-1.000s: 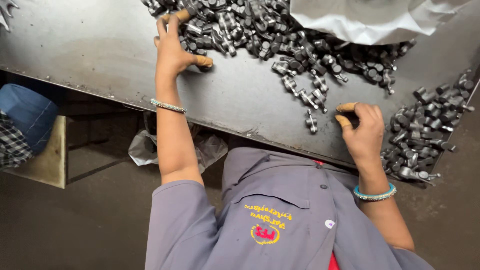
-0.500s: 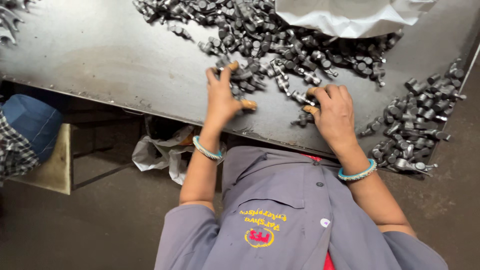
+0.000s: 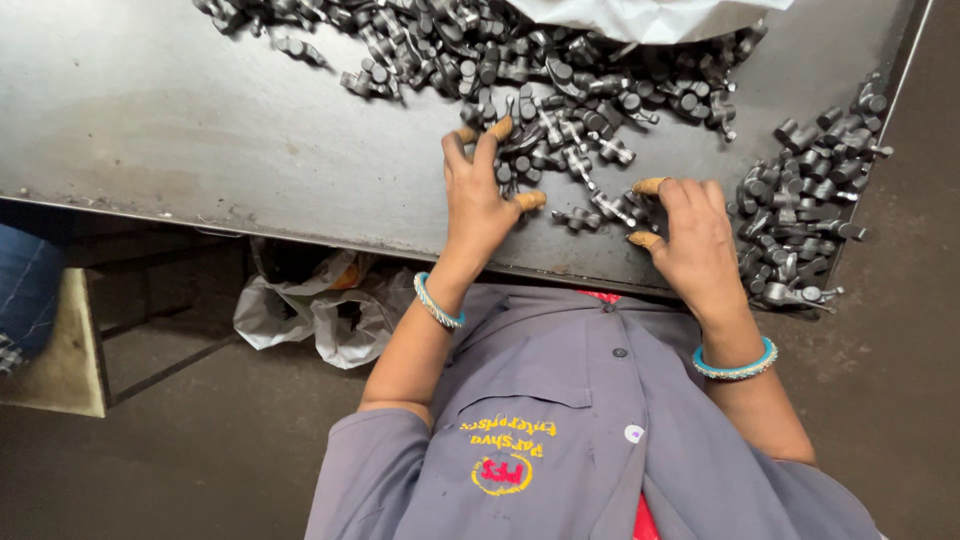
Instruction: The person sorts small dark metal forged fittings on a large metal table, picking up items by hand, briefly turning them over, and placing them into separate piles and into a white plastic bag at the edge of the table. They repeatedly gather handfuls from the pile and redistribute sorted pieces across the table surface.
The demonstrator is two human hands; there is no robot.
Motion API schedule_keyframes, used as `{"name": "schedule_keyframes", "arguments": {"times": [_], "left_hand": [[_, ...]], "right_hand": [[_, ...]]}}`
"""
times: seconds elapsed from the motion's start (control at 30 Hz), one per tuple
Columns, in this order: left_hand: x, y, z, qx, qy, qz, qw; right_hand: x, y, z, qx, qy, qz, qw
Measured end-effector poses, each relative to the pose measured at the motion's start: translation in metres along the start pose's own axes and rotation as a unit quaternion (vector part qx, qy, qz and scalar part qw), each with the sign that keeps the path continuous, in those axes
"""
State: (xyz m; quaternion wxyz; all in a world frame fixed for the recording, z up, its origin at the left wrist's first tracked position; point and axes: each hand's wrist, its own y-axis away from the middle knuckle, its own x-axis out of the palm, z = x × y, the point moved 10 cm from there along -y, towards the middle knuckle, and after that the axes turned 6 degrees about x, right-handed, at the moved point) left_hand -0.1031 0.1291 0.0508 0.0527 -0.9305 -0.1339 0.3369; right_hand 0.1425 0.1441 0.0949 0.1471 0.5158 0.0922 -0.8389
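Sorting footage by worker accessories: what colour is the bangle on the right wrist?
Turquoise blue, seen clearly in the head view: the bangle sits just below the right hand.

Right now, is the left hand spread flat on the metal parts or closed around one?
Spread. The left hand lies palm down, its fingers fanned over the small metal parts on the steel table; none is enclosed.

Bare steel is lying open across the metal table from nine to eleven o'clock of the left hand, offering clear passage. A dense heap of small metal parts is blocking twelve to two o'clock, with a white bag lying over its far side. Another pile of parts is crowding three o'clock of the right hand, against the table's edge.
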Motion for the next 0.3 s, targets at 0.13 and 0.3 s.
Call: {"name": "schedule_keyframes", "arguments": {"times": [0.13, 0.3], "left_hand": [[0.003, -0.012, 0.013, -0.015, 0.023, 0.002, 1.0], [0.015, -0.036, 0.032, -0.006, 0.024, 0.018, 1.0]], "right_hand": [[0.006, 0.001, 0.0, -0.006, -0.019, -0.008, 1.0], [0.017, 0.001, -0.028, 0.062, -0.07, -0.001, 0.996]]}}
